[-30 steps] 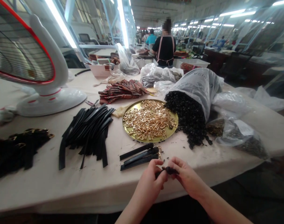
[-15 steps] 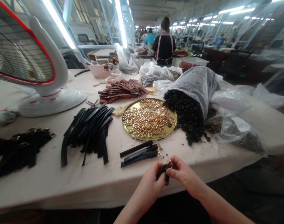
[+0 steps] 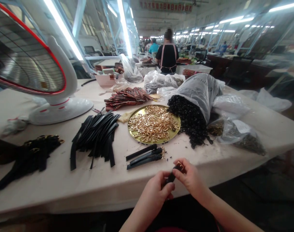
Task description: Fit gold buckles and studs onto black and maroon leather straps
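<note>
Both hands hold one short black strap (image 3: 171, 177) with a gold metal buckle (image 3: 179, 165) at its upper end, just off the table's front edge. My left hand (image 3: 159, 187) is closed around the strap's lower part. My right hand (image 3: 187, 175) pinches the buckle end between thumb and fingers. A few black straps with gold buckles (image 3: 144, 157) lie side by side just beyond my hands. Behind them a round gold tray (image 3: 131, 131) carries a heap of small gold buckles (image 3: 154, 124). Small black pieces (image 3: 189, 119) spill from a plastic bag (image 3: 200, 91) to its right.
A pile of plain black straps (image 3: 96, 138) lies left of the tray, with buckled black straps (image 3: 38, 149) further left. A white fan (image 3: 61, 111) stands at the back left. Reddish-brown strips (image 3: 129, 97) and plastic bags (image 3: 241, 135) lie around. A person (image 3: 167, 53) stands beyond the table.
The camera view has shifted slightly. The strap has turned in my hands, so its gold buckle now shows flatter at the top, and my right fingers have shifted on it.
</note>
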Available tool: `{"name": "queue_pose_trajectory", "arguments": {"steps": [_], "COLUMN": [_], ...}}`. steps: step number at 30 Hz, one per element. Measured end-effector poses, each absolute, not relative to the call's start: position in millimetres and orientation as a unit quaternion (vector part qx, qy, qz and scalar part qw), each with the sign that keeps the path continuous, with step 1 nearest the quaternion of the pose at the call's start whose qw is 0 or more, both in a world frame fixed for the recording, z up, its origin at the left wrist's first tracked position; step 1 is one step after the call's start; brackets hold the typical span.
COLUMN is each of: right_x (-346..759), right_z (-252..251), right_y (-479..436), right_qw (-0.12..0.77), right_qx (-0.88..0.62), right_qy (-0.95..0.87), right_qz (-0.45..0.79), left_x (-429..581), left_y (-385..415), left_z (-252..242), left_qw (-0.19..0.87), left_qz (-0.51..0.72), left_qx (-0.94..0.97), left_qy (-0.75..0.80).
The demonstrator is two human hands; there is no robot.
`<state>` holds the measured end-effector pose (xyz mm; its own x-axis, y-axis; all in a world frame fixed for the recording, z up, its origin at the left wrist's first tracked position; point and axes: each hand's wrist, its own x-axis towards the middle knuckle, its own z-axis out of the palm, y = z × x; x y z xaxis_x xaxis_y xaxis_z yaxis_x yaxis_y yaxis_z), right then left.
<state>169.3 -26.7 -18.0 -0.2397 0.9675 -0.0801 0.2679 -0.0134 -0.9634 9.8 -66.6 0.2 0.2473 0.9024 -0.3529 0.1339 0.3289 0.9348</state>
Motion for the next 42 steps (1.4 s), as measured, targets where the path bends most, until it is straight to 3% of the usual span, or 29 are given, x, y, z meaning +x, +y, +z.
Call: {"name": "queue_pose_trajectory", "arguments": {"steps": [6, 11, 20, 27, 42], "right_x": [169, 171, 169, 176, 180], "right_z": [-22, -22, -17, -6, -13], "right_y": [-36, -38, -34, -22, -24], "right_qw": [0.314, 0.341, 0.309, 0.219, 0.211], "right_qx": [-0.483, -0.508, -0.498, -0.425, -0.429], "right_qy": [-0.637, -0.637, -0.675, -0.74, -0.709], "right_qz": [0.512, 0.469, 0.448, 0.472, 0.519], "left_x": [19, 11, 10, 9, 7], "left_y": [-65, -62, -56, -55, -58], "left_z": [-1, -4, -6, -17, -15], "left_qw": [0.65, 0.642, 0.725, 0.66, 0.581], "left_qz": [0.323, 0.299, 0.339, 0.32, 0.259], "left_qx": [0.435, 0.462, 0.31, 0.418, 0.516], "left_qy": [0.533, 0.534, 0.514, 0.537, 0.574]}}
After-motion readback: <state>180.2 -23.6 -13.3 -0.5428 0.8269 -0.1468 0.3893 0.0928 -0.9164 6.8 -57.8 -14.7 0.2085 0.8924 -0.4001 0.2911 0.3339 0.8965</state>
